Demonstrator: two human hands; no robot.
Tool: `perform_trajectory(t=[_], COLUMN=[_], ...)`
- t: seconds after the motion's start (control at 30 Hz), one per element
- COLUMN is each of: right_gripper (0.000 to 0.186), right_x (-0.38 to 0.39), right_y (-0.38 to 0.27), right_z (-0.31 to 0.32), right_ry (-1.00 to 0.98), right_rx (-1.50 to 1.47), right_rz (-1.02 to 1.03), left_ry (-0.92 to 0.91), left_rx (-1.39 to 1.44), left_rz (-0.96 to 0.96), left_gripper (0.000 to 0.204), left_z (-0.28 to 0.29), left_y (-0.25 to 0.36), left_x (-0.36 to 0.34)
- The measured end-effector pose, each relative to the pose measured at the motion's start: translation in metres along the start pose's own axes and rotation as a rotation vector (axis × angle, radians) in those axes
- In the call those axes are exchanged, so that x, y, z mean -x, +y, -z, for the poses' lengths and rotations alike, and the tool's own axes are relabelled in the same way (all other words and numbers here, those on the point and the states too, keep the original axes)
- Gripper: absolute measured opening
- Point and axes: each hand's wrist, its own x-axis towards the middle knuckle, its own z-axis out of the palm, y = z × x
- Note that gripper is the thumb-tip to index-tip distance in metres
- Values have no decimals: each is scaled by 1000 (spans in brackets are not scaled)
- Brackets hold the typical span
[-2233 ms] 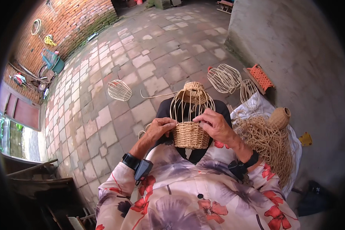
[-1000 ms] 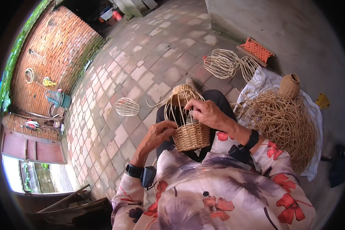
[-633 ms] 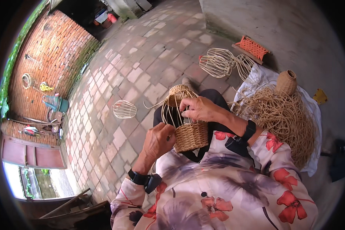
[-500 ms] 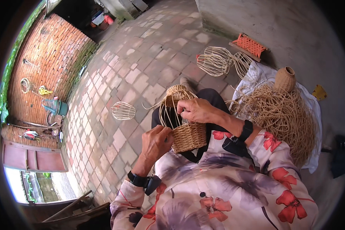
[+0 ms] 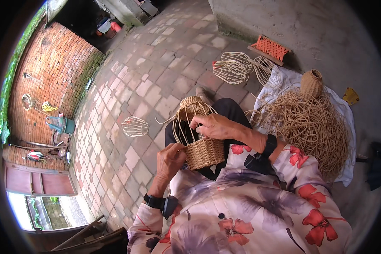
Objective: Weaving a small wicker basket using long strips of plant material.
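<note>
A half-woven basket (image 5: 205, 155) is rested at the dark-trousered lap (image 5: 231, 111), its left side met by the curled left hand (image 5: 170, 161). The right hand (image 5: 212, 126) is bent over the bare ribs (image 5: 180, 131); what, if anything, is pinched by either cannot be told. Beyond, cord (image 5: 309, 127) is heaped on white cloth (image 5: 347, 171), a vase-shaped basket (image 5: 311, 84) at its far edge. Rib frames (image 5: 233, 67) are laid on paving (image 5: 156, 72).

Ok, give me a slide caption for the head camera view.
Left hand and right hand at a partly woven basket, tangled cord heaped on white cloth.

No legible lettering or numbers.
</note>
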Motion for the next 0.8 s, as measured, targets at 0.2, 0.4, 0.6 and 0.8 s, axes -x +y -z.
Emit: perform_trajectory(t=[0.2, 0.4, 0.6, 0.8], right_gripper=[31, 47, 56, 48], right_x=[4, 7, 9, 20], right_y=[-7, -4, 4, -7], right_z=[7, 15, 14, -2], right_ry=[-116, -248, -286, -32], right_rx=[-327, -381, -484, -191], right_rz=[-215, -116, -68, -27], left_ry=[-23, -6, -36, -51], left_rx=[104, 144, 163, 174], left_rz=[19, 15, 8, -35], left_gripper=[8, 6, 7, 12], left_z=[1, -1, 3, 1], left_y=[-5, -5, -7, -13], left_x=[-1, 1, -1, 0])
